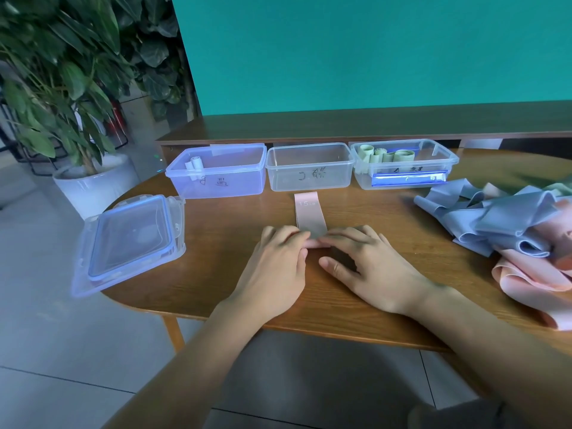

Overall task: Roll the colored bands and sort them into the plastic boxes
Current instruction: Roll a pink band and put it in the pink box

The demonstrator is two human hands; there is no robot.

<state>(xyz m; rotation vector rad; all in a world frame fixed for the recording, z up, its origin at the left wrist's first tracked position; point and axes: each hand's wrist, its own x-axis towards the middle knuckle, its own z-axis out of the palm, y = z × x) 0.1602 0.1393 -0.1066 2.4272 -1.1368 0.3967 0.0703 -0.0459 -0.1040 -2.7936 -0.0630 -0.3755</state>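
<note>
A pink band [309, 213] marked "15" lies flat on the wooden table [340, 311], its near end rolled up. My left hand [275, 267] and my right hand [368, 264] both pinch that rolled end with their fingertips. Behind it stand three clear plastic boxes in a row. The left box [216, 170] holds a pale blue roll [195, 165]. The middle box [309, 167] has nothing in it. The right box [405, 164] holds several green rolls [387, 155]. A loose pile of blue and pink bands [510, 230] lies at the right.
Stacked clear lids [130, 243] overhang the table's left edge. A raised wooden shelf [340, 125] runs behind the boxes, under a teal wall. A potted plant in a white pot [89, 184] stands on the floor at left.
</note>
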